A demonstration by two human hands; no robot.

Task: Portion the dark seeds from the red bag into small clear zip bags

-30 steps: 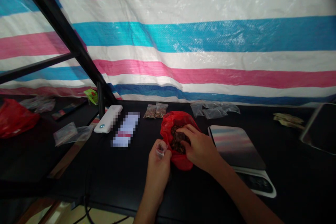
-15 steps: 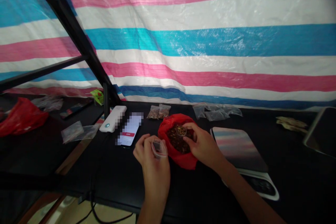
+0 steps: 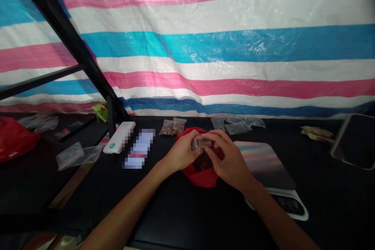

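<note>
Pinching a clear cup point(image 3: 200, 143) between them, the left hand point(image 3: 181, 154) and right hand point(image 3: 228, 160) close on it just above a red bag point(image 3: 199, 176); held there, any dark flakes point(image 3: 203, 161) that spill would fall back into the bag's open mouth.
</note>
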